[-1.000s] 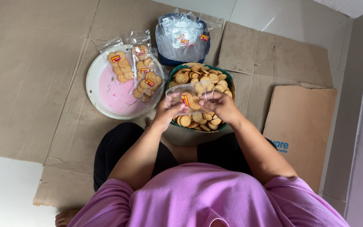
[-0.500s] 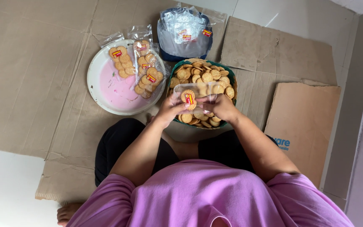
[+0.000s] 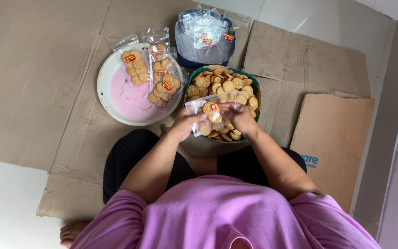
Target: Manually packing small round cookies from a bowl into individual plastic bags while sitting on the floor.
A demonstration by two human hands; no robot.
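Crinkly clear packet (image 3: pixel 207 113) now higher

My left hand (image 3: pixel 184 125) and right hand (image 3: pixel 240 119) hide the near cookies in the green bowl (image 3: pixel 254 87). The small clear bag (image 3: pixel 203 113) blurs what's inside it. The far blue bag (image 3: pixel 203 59) conceals its base under empty wrappers (image 3: pixel 206 27).

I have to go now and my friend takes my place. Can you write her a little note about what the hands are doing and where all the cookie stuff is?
Left hand and right hand together hold a small clear plastic bag with round golden biscuits inside, above the green bowl of loose biscuits.
Done: three filled clear bags lie on the pink round plate.
Left: many loose biscuits in the bowl; a pile of empty clear bags sits behind it.
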